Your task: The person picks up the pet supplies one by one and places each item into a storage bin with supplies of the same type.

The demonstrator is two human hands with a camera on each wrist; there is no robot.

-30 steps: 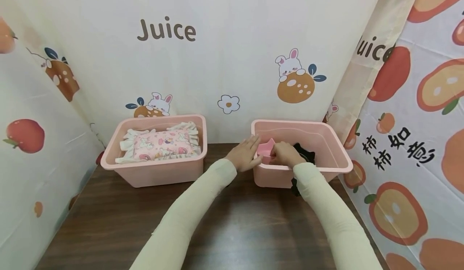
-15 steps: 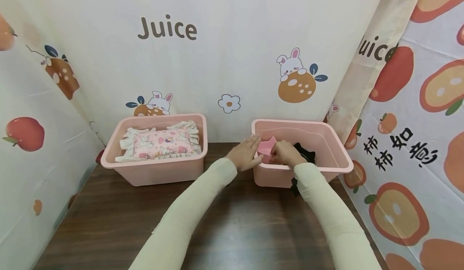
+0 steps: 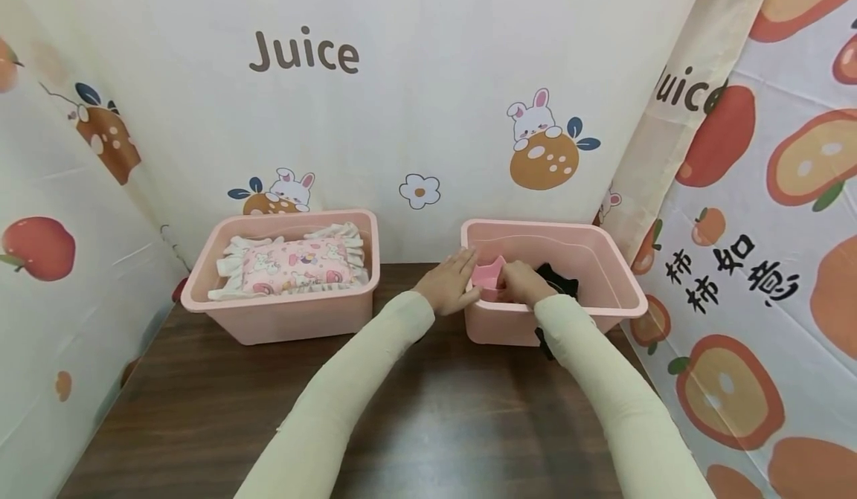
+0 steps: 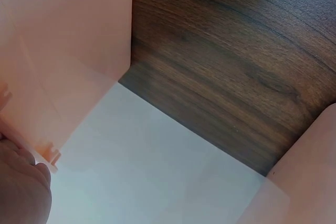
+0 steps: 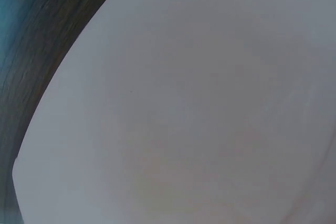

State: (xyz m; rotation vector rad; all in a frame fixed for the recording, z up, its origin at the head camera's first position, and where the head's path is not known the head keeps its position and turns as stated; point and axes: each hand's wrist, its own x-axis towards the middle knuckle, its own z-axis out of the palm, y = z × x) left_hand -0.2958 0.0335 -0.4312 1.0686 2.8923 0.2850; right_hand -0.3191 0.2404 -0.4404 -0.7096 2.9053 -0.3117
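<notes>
My left hand (image 3: 447,283) rests on the left rim of the right-hand pink plastic bin (image 3: 612,294), with its fingers extended. In the left wrist view, part of the left hand (image 4: 23,187) shows at the bin's edge (image 4: 63,51). Inside that bin, my right hand (image 3: 524,282) has its fingers curled at the side of a pink box with pointed corners (image 3: 487,273). Those fingertips are largely hidden. A black item (image 3: 559,282) lies just beyond the right wrist. The right wrist view holds mostly a pale, blurred surface (image 5: 184,98), and no hand shows there.
A second pink bin (image 3: 301,320) stands to the left, holding a pink printed pillow with white ruffles (image 3: 297,265). Both bins sit on a dark wooden table (image 3: 428,425). Printed curtains (image 3: 428,82) hang behind and at the sides. Another dark piece (image 3: 544,343) shows below the right forearm.
Both hands hold nearly the same positions throughout. The head view shifts slightly; the bins and pillow stay put.
</notes>
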